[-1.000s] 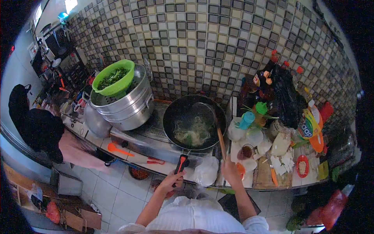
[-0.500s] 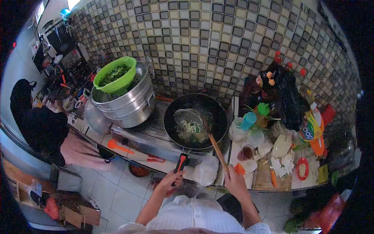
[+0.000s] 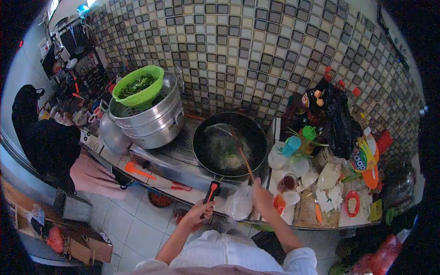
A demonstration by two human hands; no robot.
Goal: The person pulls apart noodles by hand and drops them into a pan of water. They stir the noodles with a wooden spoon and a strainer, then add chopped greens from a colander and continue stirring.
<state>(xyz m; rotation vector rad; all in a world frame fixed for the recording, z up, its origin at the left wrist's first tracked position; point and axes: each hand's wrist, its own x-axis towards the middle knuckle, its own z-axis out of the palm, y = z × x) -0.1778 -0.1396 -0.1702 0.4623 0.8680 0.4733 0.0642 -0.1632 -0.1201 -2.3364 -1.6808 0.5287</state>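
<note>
A black wok [image 3: 208, 151] sits on the stove [image 3: 185, 156], with pale and green food [image 3: 233, 159] low in it, partly blurred. My left hand [image 3: 200, 211] is wrapped round the wok's black and red handle [image 3: 211, 192]. In my right hand [image 3: 262, 200] is a wooden spatula [image 3: 244, 158], its far end inside the wok. Beside the handle, a clear plastic bag [image 3: 239, 204] lies at the counter's front edge, close to my right hand.
Left of the wok stands a large steamer [image 3: 153, 126] bearing a green basket [image 3: 158, 82] of leaves. Bottles, a blue-lidded container [image 3: 291, 144], a glass [image 3: 288, 182] and a cutting board [image 3: 306, 213] are on the right. Another person [image 3: 50, 146] stands far left.
My right hand has moved left and up toward the wok, bringing the spatula with it. The food has shifted lower in the wok. My left hand still holds the handle.
</note>
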